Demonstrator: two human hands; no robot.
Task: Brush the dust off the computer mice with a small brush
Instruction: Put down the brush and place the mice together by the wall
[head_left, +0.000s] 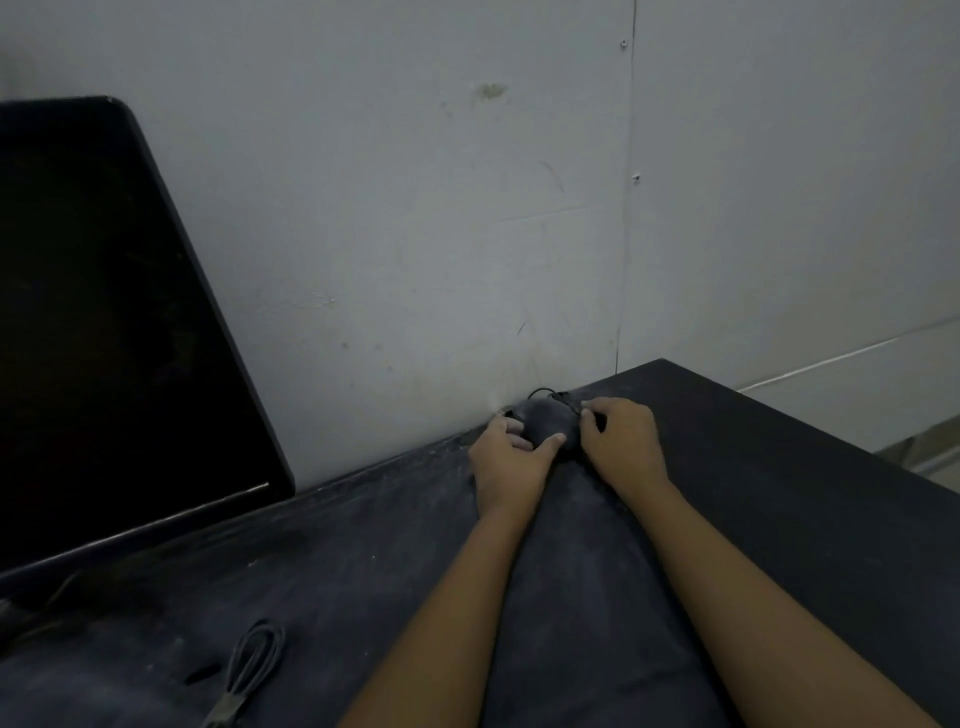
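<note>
Reaching to the back of the dusty desk (311, 597), the left hand (506, 457) grips the dark mouse (545, 421), thumb across its top. The right hand (623, 441) pinches the mouse's thin cable (545, 391). The mouse sits against the wall (415, 208), well right of a monitor (104, 312).

A single wide-angle view, worn on the person's head, looks forward and down across the dark worktop (779, 493) toward the pale wall (415, 208) that stands close behind it. It sits near enough that both forearms run up from the lower edge to the left hand (506, 460) and right hand (626, 441), which meet at a mouse (548, 421) a little right of centre, by the wall. The lens takes in a dark monitor (104, 322) leaning at far left and the worktop's right end.
</note>
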